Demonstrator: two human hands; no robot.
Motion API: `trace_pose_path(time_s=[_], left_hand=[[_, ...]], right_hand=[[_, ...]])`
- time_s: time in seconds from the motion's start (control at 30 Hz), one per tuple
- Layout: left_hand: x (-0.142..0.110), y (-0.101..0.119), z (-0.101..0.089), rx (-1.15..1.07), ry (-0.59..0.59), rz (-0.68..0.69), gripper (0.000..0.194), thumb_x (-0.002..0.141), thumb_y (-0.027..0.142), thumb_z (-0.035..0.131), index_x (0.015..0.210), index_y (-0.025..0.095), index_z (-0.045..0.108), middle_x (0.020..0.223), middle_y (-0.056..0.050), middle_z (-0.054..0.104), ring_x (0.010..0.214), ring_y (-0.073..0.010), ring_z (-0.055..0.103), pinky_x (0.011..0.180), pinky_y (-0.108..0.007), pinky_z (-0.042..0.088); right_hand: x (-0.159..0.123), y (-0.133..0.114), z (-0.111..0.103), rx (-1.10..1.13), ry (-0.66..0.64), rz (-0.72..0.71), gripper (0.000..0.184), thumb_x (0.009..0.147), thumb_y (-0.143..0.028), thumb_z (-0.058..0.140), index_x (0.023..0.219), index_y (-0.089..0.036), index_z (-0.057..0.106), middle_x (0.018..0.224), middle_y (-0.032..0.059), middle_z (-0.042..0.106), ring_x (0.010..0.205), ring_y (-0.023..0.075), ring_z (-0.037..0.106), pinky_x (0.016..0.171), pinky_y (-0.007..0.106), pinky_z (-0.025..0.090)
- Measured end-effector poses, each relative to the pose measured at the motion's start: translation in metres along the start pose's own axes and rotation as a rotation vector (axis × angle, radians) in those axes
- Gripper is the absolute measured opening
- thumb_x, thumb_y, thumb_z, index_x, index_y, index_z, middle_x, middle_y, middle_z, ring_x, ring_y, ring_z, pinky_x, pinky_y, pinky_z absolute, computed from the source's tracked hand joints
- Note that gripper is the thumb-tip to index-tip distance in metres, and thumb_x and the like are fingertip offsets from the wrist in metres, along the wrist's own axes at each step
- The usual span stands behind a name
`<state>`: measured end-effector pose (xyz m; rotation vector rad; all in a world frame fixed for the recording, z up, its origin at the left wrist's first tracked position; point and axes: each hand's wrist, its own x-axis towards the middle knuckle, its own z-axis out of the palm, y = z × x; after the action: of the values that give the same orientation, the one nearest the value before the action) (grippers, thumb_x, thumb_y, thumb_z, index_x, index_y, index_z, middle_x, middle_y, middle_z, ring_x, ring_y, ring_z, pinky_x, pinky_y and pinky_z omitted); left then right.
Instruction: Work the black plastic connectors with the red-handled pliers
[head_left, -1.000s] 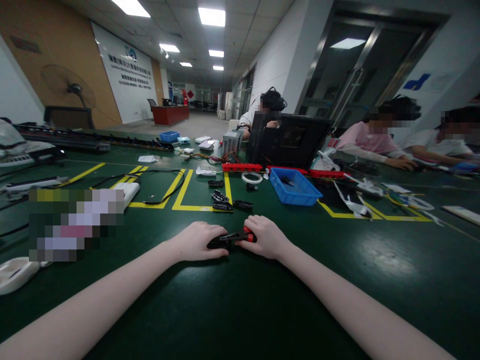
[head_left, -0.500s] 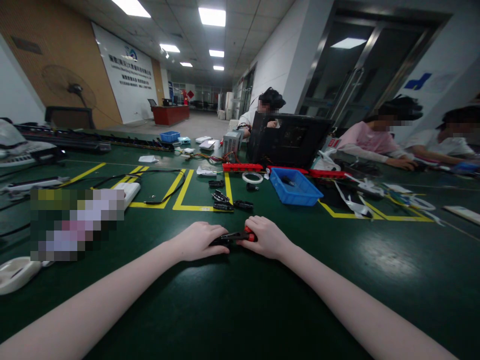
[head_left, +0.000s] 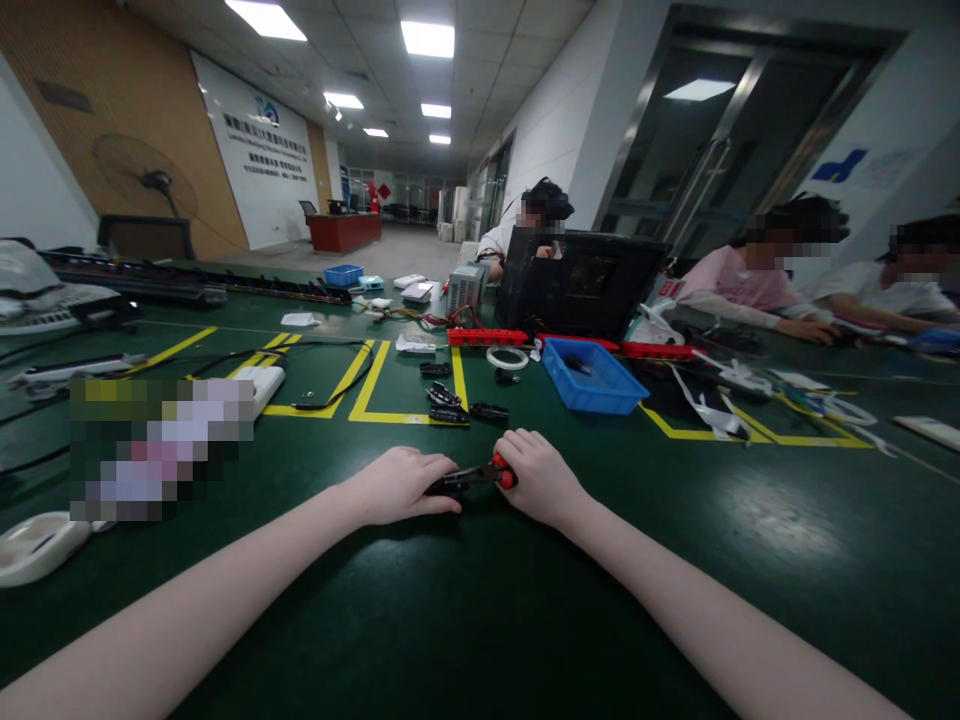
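My left hand (head_left: 397, 484) rests on the green table (head_left: 480, 600) with its fingers curled over a small black part that is mostly hidden under them. My right hand (head_left: 538, 478) is closed round a red-handled tool (head_left: 480, 474), whose black tip points left into the part under my left hand. Both hands sit close together, just in front of several small black connectors (head_left: 457, 405) lying by a yellow floor-tape line.
A blue bin (head_left: 591, 375) stands behind my right hand, with a white ring (head_left: 505, 356), red strips (head_left: 487, 337) and a black computer case (head_left: 577, 285) beyond. A white power strip (head_left: 262, 382) and black cable lie left. Three people work at the far and right side.
Both hands stay together on the tool and part. The tool's handle has tilted up slightly and the view has shifted a little.
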<state>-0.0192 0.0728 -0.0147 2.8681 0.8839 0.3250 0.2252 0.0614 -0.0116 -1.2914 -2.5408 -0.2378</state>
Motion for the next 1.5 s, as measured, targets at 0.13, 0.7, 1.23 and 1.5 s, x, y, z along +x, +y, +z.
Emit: trace_pose_path(time_s=[0.13, 0.7, 1.23, 1.5], left_hand=[[0.0003, -0.0002, 0.0003, -0.01, 0.002, -0.005, 0.039, 0.093, 0.054, 0.051, 0.11, 0.019, 0.057, 0.091, -0.006, 0.068, 0.077, -0.0225, 0.066, 0.066, -0.029, 0.045], [0.0016, -0.0016, 0.0011, -0.087, 0.042, 0.015, 0.042, 0.091, 0.047, 0.058, 0.121, 0.019, 0.053, 0.107, -0.007, 0.067, 0.092, -0.0235, 0.066, 0.075, -0.032, 0.049], [0.0017, -0.0025, 0.0022, 0.012, 0.068, 0.102, 0.043, 0.094, 0.053, 0.05, 0.117, 0.018, 0.055, 0.101, -0.007, 0.063, 0.089, -0.0221, 0.063, 0.076, -0.032, 0.045], [0.0015, -0.0029, 0.0009, 0.043, 0.082, 0.158, 0.044, 0.094, 0.054, 0.05, 0.122, 0.021, 0.057, 0.101, -0.006, 0.063, 0.085, -0.0201, 0.06, 0.075, -0.031, 0.041]], right_hand=[[0.0001, 0.0002, 0.0001, -0.004, -0.001, -0.005, 0.011, 0.075, -0.016, 0.059, 0.083, -0.019, 0.052, 0.087, 0.0072, 0.059, 0.078, 0.0213, 0.049, 0.071, 0.033, 0.035], [0.0008, 0.0011, -0.0008, 0.068, -0.018, 0.004, 0.015, 0.076, -0.022, 0.062, 0.085, -0.02, 0.051, 0.082, 0.0044, 0.06, 0.074, 0.0194, 0.052, 0.07, 0.032, 0.038], [0.0022, 0.0018, -0.0005, 0.022, -0.002, -0.019, 0.014, 0.075, -0.027, 0.063, 0.08, -0.02, 0.051, 0.088, 0.0071, 0.059, 0.081, 0.0221, 0.051, 0.074, 0.035, 0.038], [0.0026, 0.0043, 0.0007, 0.018, 0.032, -0.072, 0.018, 0.073, -0.028, 0.064, 0.087, -0.019, 0.056, 0.1, 0.0101, 0.062, 0.099, 0.0263, 0.052, 0.099, 0.043, 0.033]])
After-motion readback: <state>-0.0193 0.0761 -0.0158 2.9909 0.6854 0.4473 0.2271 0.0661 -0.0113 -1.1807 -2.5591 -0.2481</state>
